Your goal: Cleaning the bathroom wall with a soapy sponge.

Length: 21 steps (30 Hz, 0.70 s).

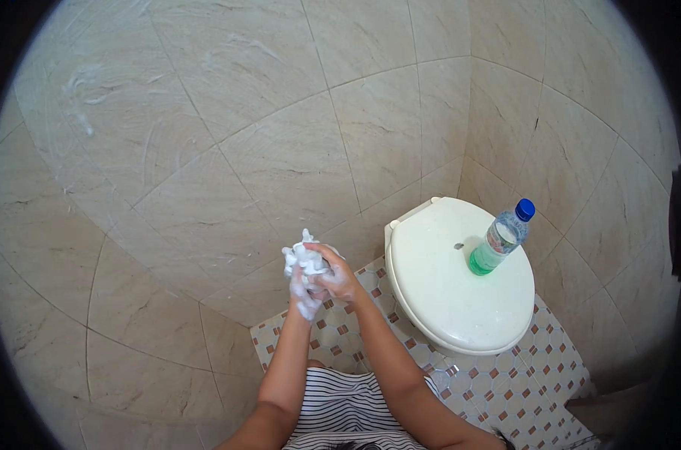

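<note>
Both my hands are together in front of me, clasped around a white wad (306,260) thick with suds; the foam hides whether it is a sponge or a cloth. Lather coats the fingers of my left hand (305,299), which cups the wad from below and the left. My right hand (340,275) presses on it from the right, with some foam over the fingers. Part of the left fingers is hidden behind the suds and my right hand.
To the right stands a toilet with its cream lid (458,292) down. On the lid is a plastic bottle (499,242) with a blue cap and green liquid at the bottom. Soap streaks (87,101) mark the beige tiled wall (273,152). Patterned tiles (475,388) cover the floor.
</note>
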Available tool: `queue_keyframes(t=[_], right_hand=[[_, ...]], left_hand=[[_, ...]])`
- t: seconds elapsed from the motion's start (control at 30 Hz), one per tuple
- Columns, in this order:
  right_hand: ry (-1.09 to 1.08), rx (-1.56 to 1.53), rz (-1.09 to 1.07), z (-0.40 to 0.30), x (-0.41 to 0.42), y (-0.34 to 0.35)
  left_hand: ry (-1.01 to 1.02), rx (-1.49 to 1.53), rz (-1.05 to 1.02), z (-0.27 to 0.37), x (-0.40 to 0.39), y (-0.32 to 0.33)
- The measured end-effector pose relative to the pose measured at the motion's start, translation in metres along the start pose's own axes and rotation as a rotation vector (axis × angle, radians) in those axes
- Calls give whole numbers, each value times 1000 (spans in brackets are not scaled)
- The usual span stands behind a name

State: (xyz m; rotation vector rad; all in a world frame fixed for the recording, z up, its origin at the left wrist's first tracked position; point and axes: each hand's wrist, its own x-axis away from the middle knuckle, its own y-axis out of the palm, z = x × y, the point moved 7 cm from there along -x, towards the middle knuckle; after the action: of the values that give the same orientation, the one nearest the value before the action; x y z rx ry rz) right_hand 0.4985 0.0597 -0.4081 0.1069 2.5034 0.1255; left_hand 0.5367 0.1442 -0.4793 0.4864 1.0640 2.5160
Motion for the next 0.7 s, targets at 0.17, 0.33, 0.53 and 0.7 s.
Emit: queue_keyframes(t=[0.17,0.33,0.53,0.7], right_hand=[[152,-505,-4,8,-1,0],[397,-848,224,21,6,-18],[623,-432,381,36,17,-42],[110,-1363,87,-20,-7,5]], left_hand=[[56,10,97,6,-2,-35],[140,118,-3,16,-7,-18],[336,123,-218,37,-3,-25],[168,-65,30,-12,-14,-63]])
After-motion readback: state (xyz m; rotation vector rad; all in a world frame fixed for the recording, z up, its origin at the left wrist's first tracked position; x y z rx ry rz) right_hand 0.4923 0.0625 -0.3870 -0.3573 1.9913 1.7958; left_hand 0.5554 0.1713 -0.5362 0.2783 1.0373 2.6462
